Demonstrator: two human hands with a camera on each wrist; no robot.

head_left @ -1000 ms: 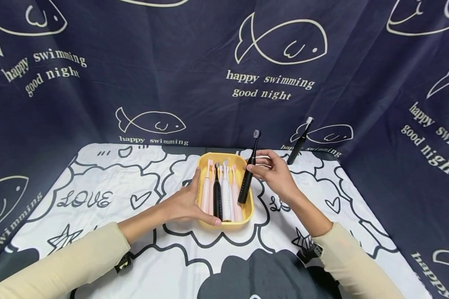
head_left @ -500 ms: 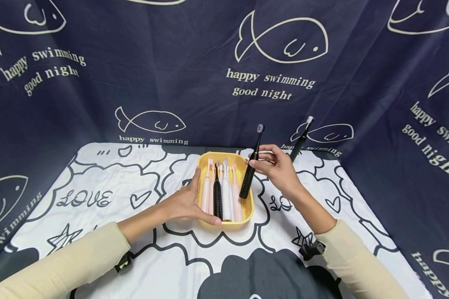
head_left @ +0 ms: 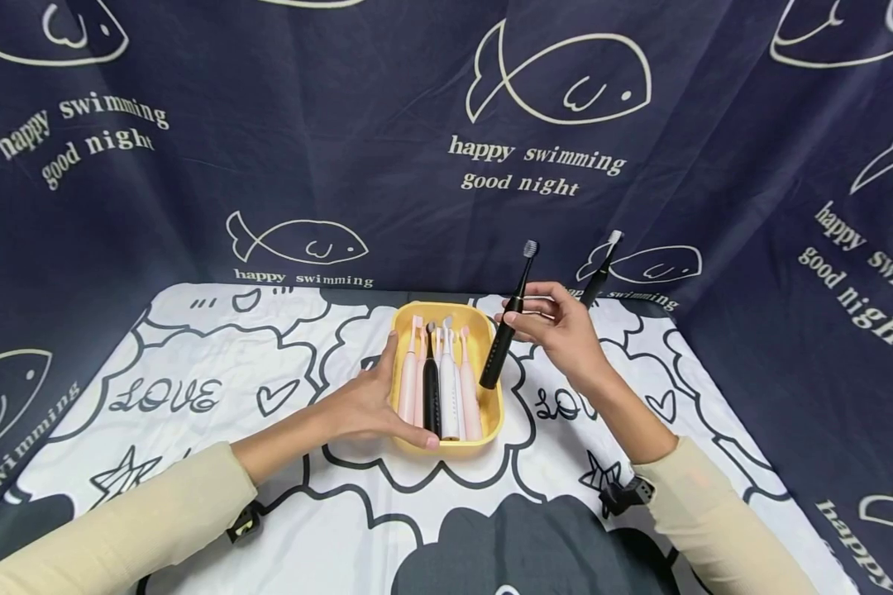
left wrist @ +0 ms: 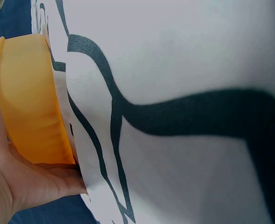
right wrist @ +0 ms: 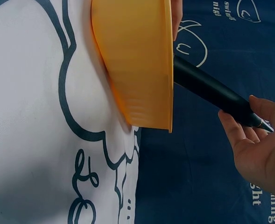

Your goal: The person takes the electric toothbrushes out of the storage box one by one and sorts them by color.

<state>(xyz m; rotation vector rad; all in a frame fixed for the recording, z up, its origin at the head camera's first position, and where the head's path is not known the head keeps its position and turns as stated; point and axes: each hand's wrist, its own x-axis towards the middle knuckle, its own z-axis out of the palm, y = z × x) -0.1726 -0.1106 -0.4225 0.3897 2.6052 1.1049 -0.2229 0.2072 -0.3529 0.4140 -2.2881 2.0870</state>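
My left hand grips the left side of a yellow plastic basket, its thumb along the front edge and its fingers along the far left side. Inside lie several electric toothbrushes: a black one, a white one and pink ones. Above the basket's right side, my right hand pinches another black electric toothbrush near the top of its handle. It tilts with bristles up, its lower end over the basket's right part. In the right wrist view, the basket wall overlaps this handle's lower end.
Behind my right hand a black toothbrush with white bristles stands upright but leaning, its lower part hidden. A patterned white and dark cloth covers the table. Dark blue fish-print curtains enclose the back and sides.
My right hand has raised the black toothbrush a little and shifted it right, tilting it more. My left hand and the basket have stayed in place.
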